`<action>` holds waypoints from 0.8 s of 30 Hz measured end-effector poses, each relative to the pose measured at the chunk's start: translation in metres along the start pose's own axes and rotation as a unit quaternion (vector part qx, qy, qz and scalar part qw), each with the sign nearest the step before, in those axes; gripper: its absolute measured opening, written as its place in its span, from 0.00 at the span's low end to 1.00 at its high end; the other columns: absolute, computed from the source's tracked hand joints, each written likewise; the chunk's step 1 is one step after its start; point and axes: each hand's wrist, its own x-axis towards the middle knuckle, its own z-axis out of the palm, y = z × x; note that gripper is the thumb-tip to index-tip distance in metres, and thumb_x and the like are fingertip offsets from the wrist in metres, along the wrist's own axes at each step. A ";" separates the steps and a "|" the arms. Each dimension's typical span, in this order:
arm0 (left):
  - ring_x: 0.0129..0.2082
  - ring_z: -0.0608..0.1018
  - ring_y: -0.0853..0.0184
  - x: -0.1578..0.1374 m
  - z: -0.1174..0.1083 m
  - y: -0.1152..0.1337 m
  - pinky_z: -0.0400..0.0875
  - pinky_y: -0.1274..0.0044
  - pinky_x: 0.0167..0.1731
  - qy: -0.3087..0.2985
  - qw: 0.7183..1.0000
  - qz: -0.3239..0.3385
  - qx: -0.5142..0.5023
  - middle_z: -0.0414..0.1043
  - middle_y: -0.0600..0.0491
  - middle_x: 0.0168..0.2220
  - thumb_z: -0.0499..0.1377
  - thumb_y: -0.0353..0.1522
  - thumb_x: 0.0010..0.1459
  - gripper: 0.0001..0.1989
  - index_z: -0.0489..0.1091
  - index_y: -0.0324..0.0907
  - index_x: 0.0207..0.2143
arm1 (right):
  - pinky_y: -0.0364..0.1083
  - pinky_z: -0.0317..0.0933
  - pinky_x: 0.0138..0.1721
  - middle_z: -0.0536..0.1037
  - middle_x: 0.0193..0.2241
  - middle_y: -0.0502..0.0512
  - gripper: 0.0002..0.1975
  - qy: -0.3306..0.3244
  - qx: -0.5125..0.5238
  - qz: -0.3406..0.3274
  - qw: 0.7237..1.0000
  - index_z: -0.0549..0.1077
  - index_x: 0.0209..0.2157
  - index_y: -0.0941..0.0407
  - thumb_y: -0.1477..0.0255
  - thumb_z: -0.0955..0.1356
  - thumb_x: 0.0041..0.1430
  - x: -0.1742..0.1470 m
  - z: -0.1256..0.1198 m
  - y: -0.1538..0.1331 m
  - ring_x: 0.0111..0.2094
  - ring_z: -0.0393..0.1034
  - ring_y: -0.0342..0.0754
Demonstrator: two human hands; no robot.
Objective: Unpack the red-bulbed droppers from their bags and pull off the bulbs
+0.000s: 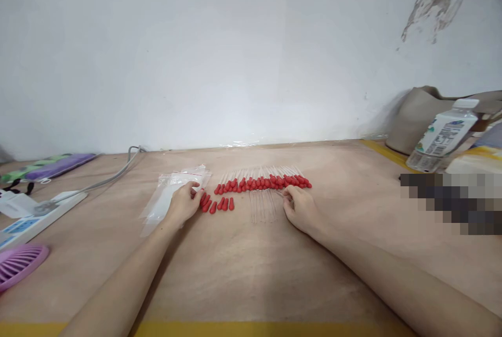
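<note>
Several droppers with red rubber bulbs [262, 183] and thin clear glass tubes lie in a long row mid-table, bulbs toward me. In front of them several bare glass tubes [263, 207] lie side by side. To the left is a short group of loose red rubber bulbs [222, 204]. My left hand [185, 202] is at the left end of that group, its fingers curled around a red bulb at the fingertips. At the right of the bare tubes, my right hand [298, 206] pinches a thin glass tube, mostly hidden by the fingers.
Clear zip bags [160, 198] lie beneath and beside my left hand. On the left are a power strip [58, 211], a pink fan [23, 264] and a purple pouch [60, 167]. A bottle [445, 135] stands at right by a grey-beige container [411, 117]. A wall closes the back.
</note>
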 end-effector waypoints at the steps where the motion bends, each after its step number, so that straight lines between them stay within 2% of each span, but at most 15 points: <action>1: 0.30 0.74 0.64 0.000 0.001 0.000 0.66 0.75 0.33 -0.002 1.000 0.000 0.003 0.70 0.52 0.27 0.50 0.40 0.53 0.17 0.65 0.39 0.42 | 0.44 0.59 0.30 0.71 0.27 0.54 0.07 -0.001 -0.003 -0.001 1.000 0.65 0.28 0.57 0.80 0.59 0.48 -0.001 0.001 -0.001 0.29 0.66 0.46; 5: 0.33 0.73 0.61 -0.002 0.001 0.003 0.66 0.72 0.34 0.024 0.998 0.031 0.048 0.70 0.48 0.33 0.49 0.41 0.55 0.18 0.67 0.39 0.40 | 0.44 0.59 0.30 0.72 0.28 0.55 0.07 -0.014 -0.005 -0.014 1.000 0.67 0.29 0.57 0.79 0.59 0.50 -0.003 0.003 -0.006 0.29 0.66 0.46; 7: 0.36 0.72 0.60 -0.008 -0.001 0.011 0.66 0.71 0.36 0.056 0.993 0.081 0.064 0.69 0.47 0.35 0.48 0.42 0.56 0.17 0.69 0.40 0.37 | 0.44 0.60 0.31 0.73 0.28 0.55 0.07 -0.023 0.001 -0.024 0.999 0.69 0.29 0.57 0.77 0.60 0.52 -0.003 0.002 -0.008 0.30 0.67 0.47; 9: 0.39 0.71 0.60 -0.015 -0.001 0.022 0.66 0.71 0.39 0.062 0.982 0.174 0.050 0.69 0.48 0.36 0.49 0.42 0.57 0.16 0.70 0.42 0.36 | 0.44 0.59 0.32 0.73 0.29 0.55 0.07 -0.031 0.004 -0.033 0.999 0.70 0.29 0.57 0.76 0.60 0.53 -0.003 0.001 -0.011 0.32 0.67 0.47; 12: 0.47 0.68 0.61 -0.027 0.003 0.039 0.62 0.69 0.47 0.000 0.940 0.340 0.020 0.67 0.49 0.45 0.50 0.39 0.58 0.15 0.69 0.45 0.42 | 0.45 0.58 0.33 0.74 0.30 0.55 0.07 -0.037 -0.006 -0.027 0.999 0.71 0.30 0.57 0.73 0.62 0.54 -0.003 -0.002 -0.014 0.33 0.67 0.47; 14: 0.53 0.64 0.61 -0.031 0.007 0.045 0.58 0.66 0.51 -0.045 0.913 0.406 0.015 0.64 0.51 0.51 0.50 0.38 0.58 0.15 0.67 0.47 0.47 | 0.46 0.58 0.33 0.75 0.29 0.54 0.07 -0.040 -0.015 -0.031 0.999 0.71 0.30 0.56 0.71 0.63 0.55 -0.003 -0.004 -0.014 0.33 0.67 0.48; 16: 0.56 0.60 0.62 -0.030 0.011 0.044 0.55 0.64 0.54 -0.071 0.899 0.432 0.012 0.64 0.52 0.52 0.50 0.36 0.59 0.15 0.66 0.47 0.48 | 0.46 0.57 0.33 0.75 0.27 0.54 0.07 -0.044 -0.016 -0.052 0.998 0.72 0.31 0.56 0.69 0.63 0.55 -0.005 -0.004 -0.014 0.33 0.67 0.48; 19: 0.55 0.63 0.64 -0.024 0.013 0.035 0.55 0.63 0.54 -0.086 0.897 0.434 0.000 0.68 0.52 0.49 0.48 0.35 0.60 0.14 0.67 0.47 0.47 | 0.47 0.58 0.33 0.75 0.26 0.54 0.08 -0.050 -0.007 -0.079 0.996 0.72 0.33 0.56 0.68 0.64 0.55 -0.007 -0.003 -0.011 0.31 0.67 0.48; 24: 0.52 0.67 0.63 -0.015 0.011 0.019 0.58 0.64 0.53 -0.063 0.906 0.419 0.000 0.71 0.52 0.46 0.49 0.35 0.59 0.13 0.69 0.46 0.44 | 0.49 0.60 0.37 0.76 0.29 0.55 0.10 -0.056 0.015 -0.098 0.993 0.72 0.37 0.57 0.68 0.64 0.55 -0.008 -0.001 -0.007 0.34 0.68 0.49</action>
